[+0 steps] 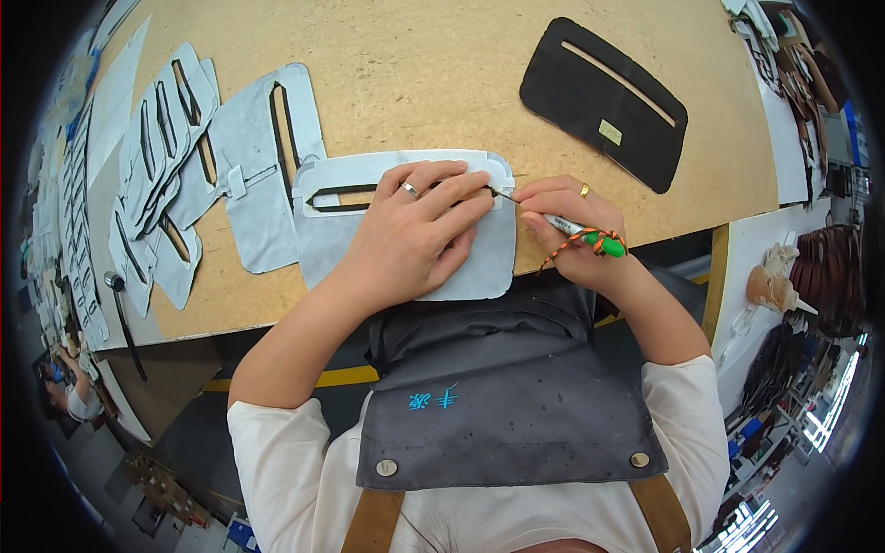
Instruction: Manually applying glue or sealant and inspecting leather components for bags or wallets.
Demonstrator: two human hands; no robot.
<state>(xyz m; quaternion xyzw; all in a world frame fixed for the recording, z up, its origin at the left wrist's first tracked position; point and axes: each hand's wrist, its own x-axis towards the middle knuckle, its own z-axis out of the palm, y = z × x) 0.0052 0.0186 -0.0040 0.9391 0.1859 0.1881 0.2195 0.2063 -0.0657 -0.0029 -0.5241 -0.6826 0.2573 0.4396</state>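
Note:
A light grey panel (475, 267) with a long dark-edged slot lies flat at the table's near edge. My left hand (419, 217) rests on it, fingers spread, pressing beside and partly over the slot and hiding its middle. In my right hand (581, 212) is a slim pointed tool (564, 225), pinched like a pen. It has a pale printed barrel, a green end and an orange-and-black cord tied round it. Its thin dark tip reaches the slot's right end, close to my left fingertips. Whether the tip touches the material I cannot tell.
At left, a similar grey panel (258, 217) lies against the worked one, with a stack of slotted pieces (157, 138) beyond. A black slotted panel (604, 101) lies at far right. A dark-handled tool (124, 313) hangs over the table's (406, 74) left front edge.

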